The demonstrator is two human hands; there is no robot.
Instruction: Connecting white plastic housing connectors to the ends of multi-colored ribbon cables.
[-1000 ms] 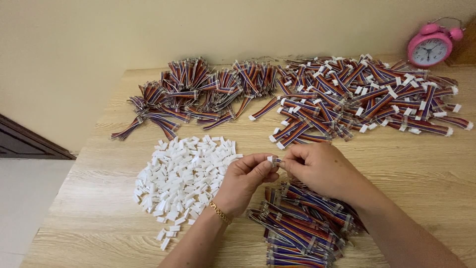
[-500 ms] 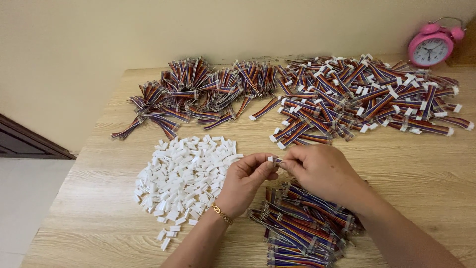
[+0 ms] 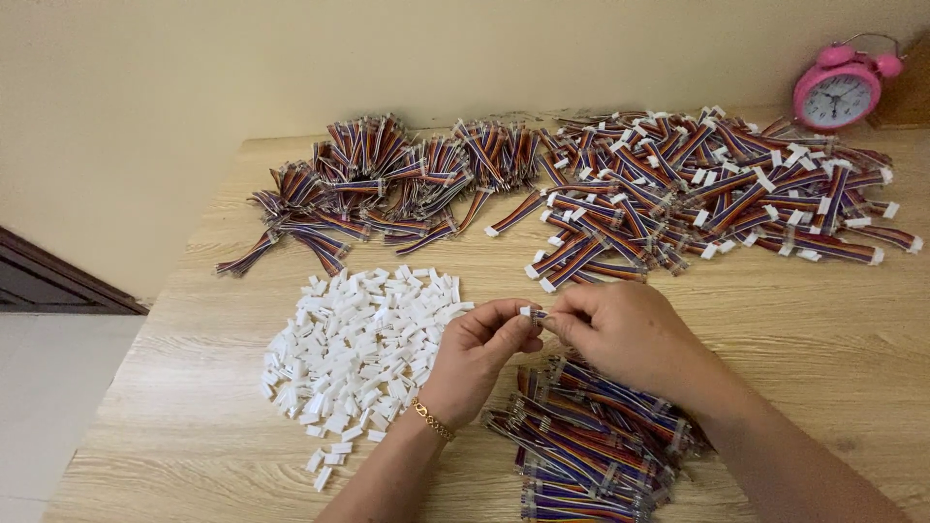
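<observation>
White connector housing (image 3: 528,312) sits pinched between the fingertips of the left hand (image 3: 481,351) and right hand (image 3: 620,334) — both sets of fingers clamped on it — above the bench (image 3: 794,320), near loose white housings (image 3: 358,349).

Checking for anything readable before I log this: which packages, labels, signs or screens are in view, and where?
Alarm clock: far right corner of the wooden table, round, pink with two bells and a white dial.
No packages, labels, signs or screens otherwise.
</observation>
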